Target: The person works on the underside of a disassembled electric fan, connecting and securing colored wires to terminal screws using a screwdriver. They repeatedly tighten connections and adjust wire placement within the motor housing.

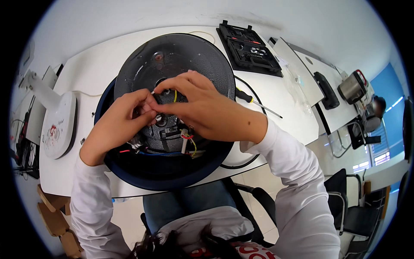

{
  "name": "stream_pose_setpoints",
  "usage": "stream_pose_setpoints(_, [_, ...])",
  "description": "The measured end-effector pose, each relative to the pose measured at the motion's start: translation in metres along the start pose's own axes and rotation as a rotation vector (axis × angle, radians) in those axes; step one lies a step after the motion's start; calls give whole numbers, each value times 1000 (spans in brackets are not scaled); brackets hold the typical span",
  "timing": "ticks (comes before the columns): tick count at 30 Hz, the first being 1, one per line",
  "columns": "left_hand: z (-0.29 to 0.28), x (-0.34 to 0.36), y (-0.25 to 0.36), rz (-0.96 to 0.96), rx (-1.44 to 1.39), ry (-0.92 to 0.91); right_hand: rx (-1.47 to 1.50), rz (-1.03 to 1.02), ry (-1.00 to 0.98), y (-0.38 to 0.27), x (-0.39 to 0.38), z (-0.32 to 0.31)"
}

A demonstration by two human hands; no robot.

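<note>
A round dark-blue appliance shell (166, 183) stands on the white table before me, with a speckled dark-grey round metal part (129, 71) resting in it. Over that part my left hand (123, 118) and my right hand (202, 105) meet, fingertips touching. Both thumbs and forefingers are pinched together on something small; only a pale tip shows, and the fingers hide the rest. A yellow wire (175, 96) runs beside the right fingers. Below the right hand, a white connector (184, 142) hangs among red and yellow wires.
A yellow-and-black screwdriver (246, 96) lies right of the appliance, near a black cable (258, 97). Farther back sits an open black tool case (250, 49). At the left is a white stand with a wide base (60, 125). A steel pot-like appliance (352, 87) occupies another table.
</note>
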State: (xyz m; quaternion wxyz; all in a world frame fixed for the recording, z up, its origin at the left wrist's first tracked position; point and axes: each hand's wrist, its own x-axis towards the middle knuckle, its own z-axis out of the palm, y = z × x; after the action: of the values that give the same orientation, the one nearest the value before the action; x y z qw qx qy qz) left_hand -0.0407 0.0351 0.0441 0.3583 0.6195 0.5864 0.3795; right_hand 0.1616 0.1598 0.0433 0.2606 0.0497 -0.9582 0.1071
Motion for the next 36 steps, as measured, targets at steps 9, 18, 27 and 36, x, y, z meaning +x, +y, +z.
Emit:
stream_pose_setpoints(9, [-7,-6,-18,34,-8,-53,-380,620,-12,66,-110,-69])
stream_pose_setpoints(18, [-3,-2,-7,9,118,-7,-527,750,-244,100,-125,-7])
stream_pose_setpoints(27, [-2,-5,-13,57,144,16,-100,677,547,9,-91,-161])
stream_pose_setpoints(36, [-1,-4,-15,118,157,3,483,357,610,-19,-20,-83])
